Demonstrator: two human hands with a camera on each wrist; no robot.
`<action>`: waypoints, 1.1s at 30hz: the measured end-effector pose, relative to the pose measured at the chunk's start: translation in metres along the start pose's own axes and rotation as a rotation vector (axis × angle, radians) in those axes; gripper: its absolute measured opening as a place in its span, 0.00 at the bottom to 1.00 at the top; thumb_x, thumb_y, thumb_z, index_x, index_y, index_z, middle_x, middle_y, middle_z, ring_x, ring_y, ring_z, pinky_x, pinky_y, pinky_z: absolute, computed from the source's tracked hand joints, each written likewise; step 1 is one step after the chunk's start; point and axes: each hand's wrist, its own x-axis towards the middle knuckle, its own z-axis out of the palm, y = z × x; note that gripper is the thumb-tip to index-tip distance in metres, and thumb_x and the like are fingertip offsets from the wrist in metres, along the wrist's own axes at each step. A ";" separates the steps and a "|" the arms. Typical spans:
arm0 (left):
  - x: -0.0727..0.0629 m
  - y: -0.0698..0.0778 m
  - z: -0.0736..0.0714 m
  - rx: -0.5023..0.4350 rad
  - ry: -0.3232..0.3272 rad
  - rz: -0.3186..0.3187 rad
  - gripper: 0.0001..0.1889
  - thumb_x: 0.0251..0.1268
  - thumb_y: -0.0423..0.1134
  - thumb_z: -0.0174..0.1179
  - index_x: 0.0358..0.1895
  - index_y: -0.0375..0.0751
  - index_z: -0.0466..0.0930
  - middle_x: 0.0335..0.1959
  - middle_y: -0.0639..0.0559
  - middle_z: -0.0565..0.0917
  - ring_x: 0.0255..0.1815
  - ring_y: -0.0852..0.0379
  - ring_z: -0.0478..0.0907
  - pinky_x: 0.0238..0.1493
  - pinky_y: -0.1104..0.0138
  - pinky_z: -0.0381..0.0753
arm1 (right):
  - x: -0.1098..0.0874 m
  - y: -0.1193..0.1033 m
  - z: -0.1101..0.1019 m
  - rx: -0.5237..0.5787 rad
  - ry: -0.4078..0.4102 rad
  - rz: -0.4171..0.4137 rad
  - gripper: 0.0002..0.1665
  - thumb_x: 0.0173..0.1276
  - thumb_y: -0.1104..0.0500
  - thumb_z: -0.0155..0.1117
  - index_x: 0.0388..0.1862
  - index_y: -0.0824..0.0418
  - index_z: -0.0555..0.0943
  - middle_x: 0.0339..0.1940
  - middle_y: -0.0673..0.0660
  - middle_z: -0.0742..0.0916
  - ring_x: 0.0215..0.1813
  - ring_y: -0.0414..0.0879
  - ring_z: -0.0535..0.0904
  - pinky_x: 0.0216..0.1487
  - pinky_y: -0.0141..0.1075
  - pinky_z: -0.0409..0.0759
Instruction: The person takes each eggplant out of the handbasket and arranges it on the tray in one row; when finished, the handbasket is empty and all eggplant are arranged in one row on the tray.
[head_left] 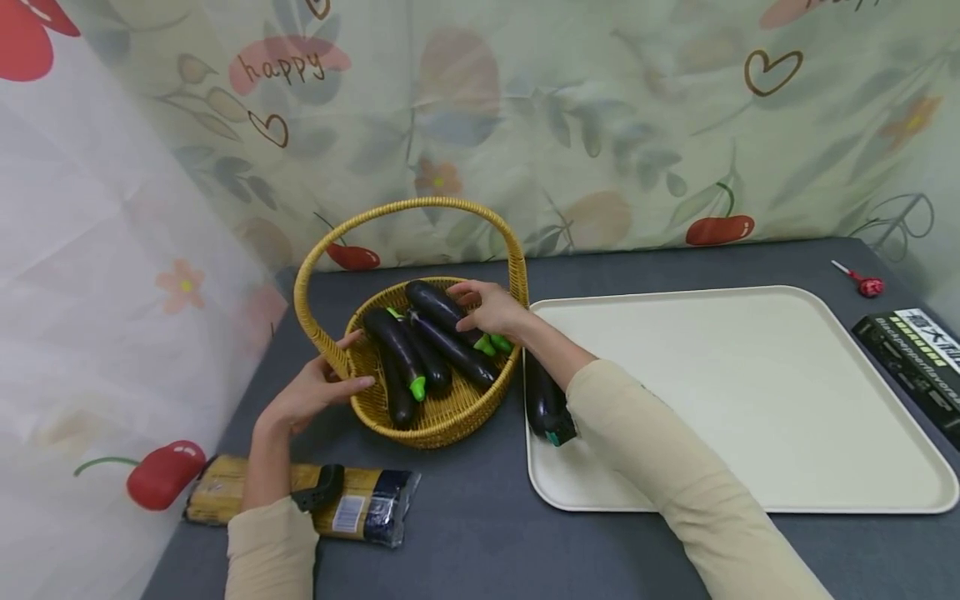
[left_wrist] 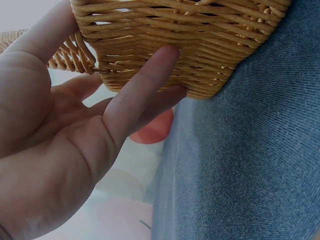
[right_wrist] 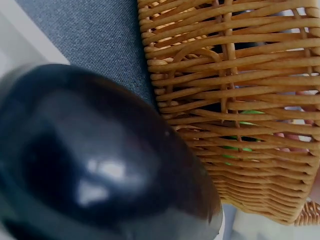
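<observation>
Eggplants (head_left: 393,343) sit basketed on grey cloth (head_left: 480,508) before drapery (head_left: 540,133), left hand (head_left: 309,393) spread, right hand's (head_left: 492,312) grip unclear.

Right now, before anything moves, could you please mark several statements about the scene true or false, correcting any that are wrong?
1. The left hand is at the left side of the wicker basket. True.
2. The right hand rests on the white tray. False: it reaches into the basket.
3. Every eggplant in sight is inside the basket. False: one lies at the tray's left edge.
4. The basket's handle stands up. True.
5. The lollipop lies on the tray. False: it lies on the gray table, beyond the tray's far right corner.
</observation>
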 end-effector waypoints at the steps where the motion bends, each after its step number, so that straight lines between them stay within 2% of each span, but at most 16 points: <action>1: 0.000 0.000 0.000 0.001 0.001 0.001 0.43 0.67 0.39 0.61 0.78 0.52 0.42 0.61 0.28 0.64 0.57 0.43 0.73 0.51 0.61 0.76 | 0.001 0.000 0.001 -0.017 -0.001 0.002 0.34 0.62 0.73 0.64 0.67 0.57 0.70 0.60 0.60 0.74 0.61 0.52 0.69 0.50 0.41 0.75; 11: 0.000 0.000 0.000 -0.001 0.005 0.001 0.44 0.67 0.39 0.61 0.78 0.51 0.42 0.60 0.28 0.65 0.57 0.42 0.73 0.50 0.61 0.77 | 0.007 0.002 0.007 -0.177 0.031 -0.018 0.37 0.59 0.68 0.70 0.67 0.59 0.70 0.54 0.61 0.77 0.57 0.52 0.72 0.51 0.43 0.74; 16: 0.000 0.000 0.001 0.000 0.003 0.004 0.43 0.67 0.39 0.61 0.78 0.51 0.42 0.59 0.28 0.66 0.56 0.42 0.73 0.50 0.61 0.77 | 0.004 -0.003 0.004 -0.198 0.008 -0.013 0.37 0.62 0.65 0.68 0.70 0.58 0.67 0.55 0.60 0.77 0.56 0.52 0.73 0.50 0.42 0.75; 25: -0.001 0.002 0.001 0.005 0.002 -0.001 0.43 0.67 0.40 0.61 0.78 0.53 0.42 0.63 0.29 0.64 0.58 0.41 0.72 0.52 0.60 0.76 | -0.011 -0.019 -0.008 -0.077 -0.056 -0.054 0.37 0.66 0.62 0.66 0.72 0.55 0.65 0.55 0.59 0.78 0.52 0.50 0.75 0.43 0.41 0.77; 33: -0.001 0.001 0.000 0.009 -0.009 0.006 0.43 0.67 0.40 0.60 0.78 0.53 0.41 0.64 0.30 0.63 0.58 0.41 0.72 0.53 0.60 0.75 | -0.033 -0.023 -0.016 0.164 -0.193 -0.006 0.38 0.67 0.61 0.65 0.73 0.52 0.63 0.64 0.59 0.73 0.61 0.50 0.72 0.53 0.46 0.76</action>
